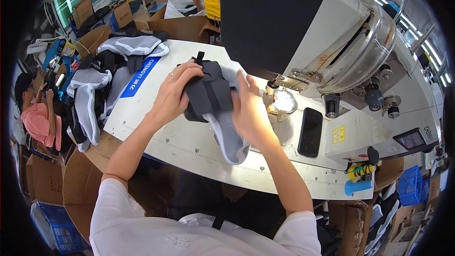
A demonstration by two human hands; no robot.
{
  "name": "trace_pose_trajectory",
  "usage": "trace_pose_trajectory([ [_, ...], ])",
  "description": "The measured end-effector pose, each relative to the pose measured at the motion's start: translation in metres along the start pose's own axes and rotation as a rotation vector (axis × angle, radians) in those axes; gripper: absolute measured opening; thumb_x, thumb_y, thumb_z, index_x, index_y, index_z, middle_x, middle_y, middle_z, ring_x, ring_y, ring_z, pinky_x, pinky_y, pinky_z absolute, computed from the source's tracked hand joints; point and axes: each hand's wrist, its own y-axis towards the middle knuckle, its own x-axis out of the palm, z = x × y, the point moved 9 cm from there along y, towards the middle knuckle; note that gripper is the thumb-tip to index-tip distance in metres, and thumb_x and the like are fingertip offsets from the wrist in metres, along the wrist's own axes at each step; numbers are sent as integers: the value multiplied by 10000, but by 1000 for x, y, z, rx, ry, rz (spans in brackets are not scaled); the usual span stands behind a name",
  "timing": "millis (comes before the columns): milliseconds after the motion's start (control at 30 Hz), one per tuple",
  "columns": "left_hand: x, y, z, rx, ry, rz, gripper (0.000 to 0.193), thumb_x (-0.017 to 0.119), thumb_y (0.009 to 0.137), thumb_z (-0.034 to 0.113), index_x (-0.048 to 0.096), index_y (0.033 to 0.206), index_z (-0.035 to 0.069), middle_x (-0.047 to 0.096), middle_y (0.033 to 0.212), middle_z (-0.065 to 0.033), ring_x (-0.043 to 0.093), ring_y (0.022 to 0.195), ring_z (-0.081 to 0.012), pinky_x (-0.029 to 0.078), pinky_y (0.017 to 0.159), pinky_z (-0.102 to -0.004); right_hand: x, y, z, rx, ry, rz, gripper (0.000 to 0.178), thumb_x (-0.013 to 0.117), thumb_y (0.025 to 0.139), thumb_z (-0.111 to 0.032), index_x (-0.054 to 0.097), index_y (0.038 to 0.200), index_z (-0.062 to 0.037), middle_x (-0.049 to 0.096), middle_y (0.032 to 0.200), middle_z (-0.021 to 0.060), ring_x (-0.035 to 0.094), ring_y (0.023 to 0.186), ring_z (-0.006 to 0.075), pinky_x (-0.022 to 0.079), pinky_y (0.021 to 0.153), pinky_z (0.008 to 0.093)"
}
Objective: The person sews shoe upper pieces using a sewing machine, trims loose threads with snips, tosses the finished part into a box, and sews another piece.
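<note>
A padded fabric piece (211,92), black with a grey, white-edged tail, is held up over the white sewing table (189,144). My left hand (175,87) grips its left edge, fingers on top near a small black loop. At its right side is my right hand (251,109), smeared by motion; whether its fingers are closed on the fabric cannot be made out. The tail of the piece hangs toward me between my forearms. Just right of my right hand, the sewing machine's needle area (283,102) is lit by a lamp.
The large sewing machine (303,19) overhangs the table's right half. A black phone (310,132) lies beneath it, with a blue thread spool (359,186) at the right corner. Similar pieces (87,95) are heaped on the left. Cardboard boxes (45,180) and two other people stand around.
</note>
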Motion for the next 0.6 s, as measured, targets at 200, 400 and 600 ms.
trace_pose_trajectory([
  [200, -16, 10, -43, -35, -209, 347, 416, 672, 666, -103, 592, 1051, 35, 599, 1173, -142, 571, 1155, -287, 458, 934, -327, -75, -46, 70, 464, 568, -180, 329, 445, 1007, -204, 634, 825, -6, 690, 713, 133, 642, 532, 140, 463, 445, 210],
  [400, 67, 41, -86, -335, -860, 257, 340, 696, 735, -11, 595, 1059, 3, 546, 1254, -162, 576, 1090, -297, 478, 871, -331, -120, 5, 200, 160, 62, 367, 88, 674, 829, -97, 600, 837, -49, 613, 773, 33, 562, 681, 148, 478, 706, 289],
  [600, 68, 54, -53, 278, -404, 276, 289, 648, 760, -2, 630, 1048, 18, 636, 1036, -157, 629, 915, -295, 495, 795, -339, -110, 11, 204, 350, -63, 191, 122, 651, 834, -99, 589, 902, -20, 617, 844, 71, 574, 743, 182, 483, 679, 317],
])
